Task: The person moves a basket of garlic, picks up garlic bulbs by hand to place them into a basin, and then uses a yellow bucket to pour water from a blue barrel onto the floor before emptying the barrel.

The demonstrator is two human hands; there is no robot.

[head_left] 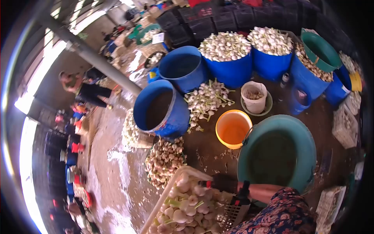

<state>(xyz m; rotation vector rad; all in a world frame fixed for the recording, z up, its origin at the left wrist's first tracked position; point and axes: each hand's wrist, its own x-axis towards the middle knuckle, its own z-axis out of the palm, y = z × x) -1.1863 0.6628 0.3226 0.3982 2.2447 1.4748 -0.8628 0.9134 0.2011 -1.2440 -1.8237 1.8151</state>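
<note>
At the bottom, a pale plastic crate (160, 202) holds many white garlic bulbs (183, 210), some with green stems. My right hand (223, 182), in a dark glove, reaches left from a flowered sleeve (288, 206) to the crate's upper right edge. A small black and red piece (206, 183) shows at its tip; the fingers themselves are too dark to make out. By the wrist is a black device (243, 191). The large green tub (307, 156) of dark water stands just beyond my forearm. My left hand is out of view.
Beyond the crate stand a yellow-rimmed bucket (230, 145), a white bucket (255, 105) and several blue barrels (167, 124), two heaped with garlic. Garlic piles (165, 162) lie on the wet floor (113, 175). At the far left a person (83, 87) bends forward near a pole (97, 64).
</note>
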